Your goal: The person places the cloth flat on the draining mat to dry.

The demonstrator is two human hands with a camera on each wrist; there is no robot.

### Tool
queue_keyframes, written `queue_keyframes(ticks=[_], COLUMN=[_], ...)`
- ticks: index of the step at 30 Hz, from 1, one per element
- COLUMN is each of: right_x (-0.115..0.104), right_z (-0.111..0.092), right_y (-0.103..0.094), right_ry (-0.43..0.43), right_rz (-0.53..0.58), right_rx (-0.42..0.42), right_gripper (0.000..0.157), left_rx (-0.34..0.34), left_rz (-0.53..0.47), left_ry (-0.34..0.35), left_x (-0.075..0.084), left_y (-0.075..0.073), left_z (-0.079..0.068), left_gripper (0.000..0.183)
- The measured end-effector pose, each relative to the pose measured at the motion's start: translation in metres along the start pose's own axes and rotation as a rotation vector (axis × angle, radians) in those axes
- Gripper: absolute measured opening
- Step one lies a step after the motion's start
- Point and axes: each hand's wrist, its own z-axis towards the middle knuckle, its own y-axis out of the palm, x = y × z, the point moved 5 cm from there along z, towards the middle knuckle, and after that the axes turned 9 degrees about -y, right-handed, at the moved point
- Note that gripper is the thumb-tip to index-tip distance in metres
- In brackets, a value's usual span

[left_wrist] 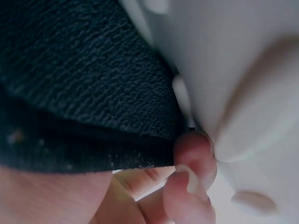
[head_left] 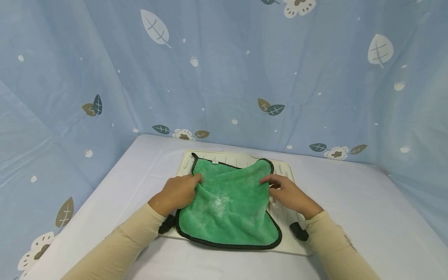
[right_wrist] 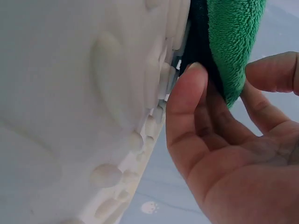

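A green plush cloth with a black border lies rumpled over a cream plastic board with raised ridges. At its left edge, my left hand pinches the fabric. In the left wrist view, dark fabric fills the upper left, and the fingertips meet at its edge. My right hand holds the cloth's right edge, where the upper corner is raised. In the right wrist view, curled fingers lie about the green cloth and its dark border, beside the ridged board.
The board lies on a white-covered table. Behind and to the left hangs a blue curtain printed with leaves and flowers. Small black objects sit near the left wrist and the right wrist.
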Motion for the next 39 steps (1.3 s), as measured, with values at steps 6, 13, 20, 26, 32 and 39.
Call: queue_keyframes(ticks=[6,13,20,26,32,39], right_x=[-0.002,-0.005,-0.003,0.001,0.004,0.009], right_z=[-0.004,-0.007,-0.008,-0.011,-0.014,-0.015], right_y=[-0.001,-0.001,-0.002,-0.006,-0.010,-0.009], right_ry=[-0.015,-0.011,0.000,0.005,0.018,0.060], right_rz=[0.051,0.071,0.102,0.028,-0.075,-0.189], right_rx=[0.000,0.004,0.020,0.048,0.057,0.025], right_gripper=[0.029,0.026,0.028,0.027,0.033,0.037], left_rx=[-0.006,-0.007,-0.002,-0.008,-0.014,-0.002], left_rz=[-0.003,-0.007,-0.014,-0.010,-0.004,-0.025], left_ry=[-0.005,-0.003,0.000,0.001,-0.005,-0.008], left_x=[0.000,0.000,0.000,0.002,0.003,0.002], left_y=[0.002,0.002,0.001,0.001,0.000,-0.001], left_z=[0.001,-0.001,-0.003,-0.003,-0.002,-0.001], left_gripper=[0.029,0.030,0.030,0.030,0.030,0.030])
